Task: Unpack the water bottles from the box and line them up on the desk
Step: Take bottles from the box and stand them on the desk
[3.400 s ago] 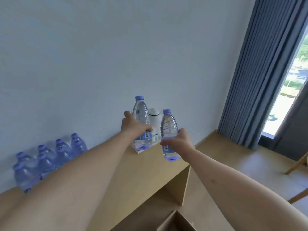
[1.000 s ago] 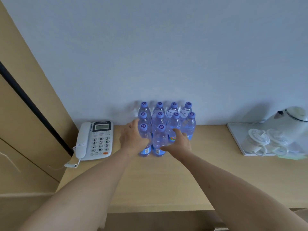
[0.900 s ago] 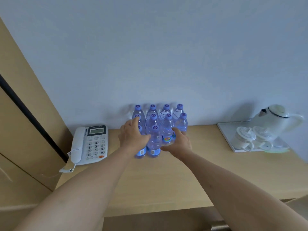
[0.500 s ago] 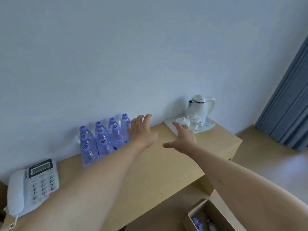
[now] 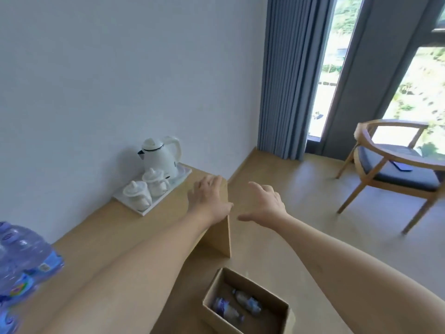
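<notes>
At the desk's [image 5: 125,237] left edge we see bottles [image 5: 21,261] standing, two bottles [image 5: 237,306] left in the box [image 5: 248,280], and our left hand [image 5: 208,201] and right hand [image 5: 265,203] spread, holding nothing.

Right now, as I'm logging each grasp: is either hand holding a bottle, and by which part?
No. The left hand and right hand are both open and hold nothing. Two bottles lie in the box on the floor.

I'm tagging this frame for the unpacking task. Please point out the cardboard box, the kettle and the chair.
cardboard box [image 5: 212,289]: head view, its left wall.
kettle [image 5: 160,160]: head view, its white body.
chair [image 5: 399,175]: head view, its blue seat cushion.
</notes>
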`<state>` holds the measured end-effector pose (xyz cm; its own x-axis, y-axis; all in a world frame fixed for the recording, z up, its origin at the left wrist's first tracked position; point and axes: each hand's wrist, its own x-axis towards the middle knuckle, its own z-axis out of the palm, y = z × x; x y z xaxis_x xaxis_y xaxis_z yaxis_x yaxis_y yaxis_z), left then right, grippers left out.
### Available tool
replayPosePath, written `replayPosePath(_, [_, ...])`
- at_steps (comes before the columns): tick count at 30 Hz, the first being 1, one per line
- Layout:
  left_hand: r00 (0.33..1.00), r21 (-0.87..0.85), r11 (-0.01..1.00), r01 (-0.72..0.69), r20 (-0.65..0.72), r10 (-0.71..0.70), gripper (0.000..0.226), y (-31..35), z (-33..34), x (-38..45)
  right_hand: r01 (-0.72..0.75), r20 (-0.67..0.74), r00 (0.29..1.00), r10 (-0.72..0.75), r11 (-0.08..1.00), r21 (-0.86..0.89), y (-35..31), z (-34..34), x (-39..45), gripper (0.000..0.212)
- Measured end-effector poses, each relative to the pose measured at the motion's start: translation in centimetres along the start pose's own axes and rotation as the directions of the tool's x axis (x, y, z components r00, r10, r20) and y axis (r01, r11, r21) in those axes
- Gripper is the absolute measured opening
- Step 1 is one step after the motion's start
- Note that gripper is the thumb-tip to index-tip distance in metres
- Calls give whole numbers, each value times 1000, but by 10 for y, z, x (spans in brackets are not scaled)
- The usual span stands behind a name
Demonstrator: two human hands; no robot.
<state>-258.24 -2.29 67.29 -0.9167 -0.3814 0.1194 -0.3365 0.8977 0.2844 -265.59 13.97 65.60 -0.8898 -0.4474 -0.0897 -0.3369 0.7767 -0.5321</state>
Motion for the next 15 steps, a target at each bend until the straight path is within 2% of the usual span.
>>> replayPosePath(3, [993, 67, 992, -105, 67, 100, 79, 40, 39, 13, -90, 14, 996, 89, 996, 24, 54, -3, 7, 110])
replayPosePath(7, [976, 61, 992, -113, 191, 99, 82, 66, 93, 19, -201, 94, 976, 197, 979, 40, 114, 13, 5, 111])
replayPosePath(15, [904, 105, 985, -135, 419, 79, 80, 37, 195, 10, -361, 267, 901, 343, 932, 20, 178, 84, 3, 109])
